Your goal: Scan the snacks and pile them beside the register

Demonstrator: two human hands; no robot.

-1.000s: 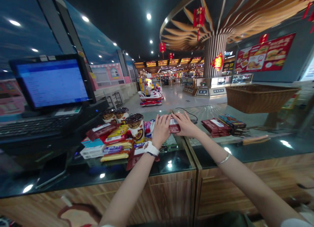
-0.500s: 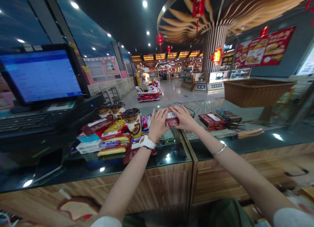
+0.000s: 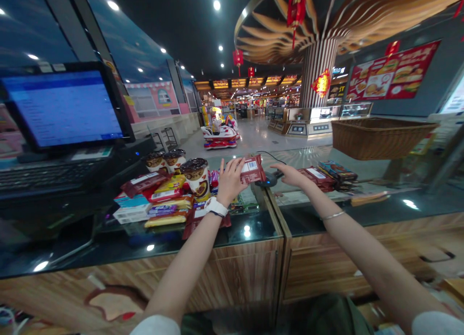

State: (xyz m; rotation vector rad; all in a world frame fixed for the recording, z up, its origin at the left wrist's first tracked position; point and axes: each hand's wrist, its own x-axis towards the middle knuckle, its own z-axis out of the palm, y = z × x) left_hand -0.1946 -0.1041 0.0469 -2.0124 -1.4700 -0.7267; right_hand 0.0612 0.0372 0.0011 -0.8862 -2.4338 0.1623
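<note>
My left hand (image 3: 232,182) is closed on a dark red-brown chocolate bar packet (image 3: 251,169), holding it tilted above the glass counter with its white barcode label showing. Just right of the packet lies a black barcode scanner (image 3: 267,180) with a small blue light and a cable. My right hand (image 3: 294,175) is at the scanner's right end, index finger stretched out and the other fingers partly hidden; whether it touches the scanner is unclear. Beyond my right hand sits a stack of similar brown packets (image 3: 319,178).
Left of my left hand, Dove cups (image 3: 195,178) and several snack packs (image 3: 170,211) are piled. A monitor (image 3: 65,110) and keyboard (image 3: 47,178) stand at the far left. A wicker basket (image 3: 380,139) stands at the right, behind a blue box (image 3: 337,170).
My right hand has let go of the chocolate bar packet and moved right to the scanner, which now shows. My left hand keeps the packet, turned slightly with its label more visible.
</note>
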